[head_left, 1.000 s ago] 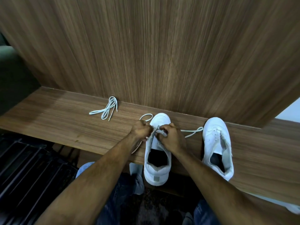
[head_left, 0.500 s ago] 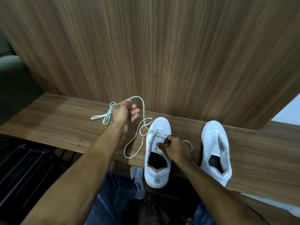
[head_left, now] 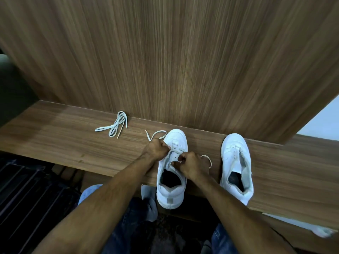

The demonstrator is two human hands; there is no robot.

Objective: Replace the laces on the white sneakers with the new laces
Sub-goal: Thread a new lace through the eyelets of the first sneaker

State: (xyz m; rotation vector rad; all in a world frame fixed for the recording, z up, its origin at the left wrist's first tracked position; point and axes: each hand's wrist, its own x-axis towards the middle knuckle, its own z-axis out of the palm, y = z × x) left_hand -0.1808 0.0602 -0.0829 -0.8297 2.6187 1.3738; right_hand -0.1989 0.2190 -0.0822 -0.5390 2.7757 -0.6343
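sneaker (head_left: pixel 171 173) in work sits mid-shelf, heel over the front edge. left hand (head_left: pixel 156 149) pinches lace (head_left: pixel 156 134) at the left eyelets; right hand (head_left: pixel 190 165) pinches it on the right. second sneaker (head_left: pixel 235 162) to the right. bundled spare lace (head_left: pixel 114 126) left, apart.

Your location: domestic interior, likely home entry or bedroom corner; exact room cannot be told. Evidence: wood-laminate ledge (head_left: pixel 55 136) with matching grain panel (head_left: pixel 165 61) rising behind it, furniture-grade finish. White wall (head_left: pixel 326 123) at right. Dark slatted rack (head_left: pixel 27 195) below ledge at left. Two white sneakers (head_left: pixel 173 173) on ledge, spare lace (head_left: pixel 114 126) beside them. You sit in jeans (head_left: pixel 132 226).
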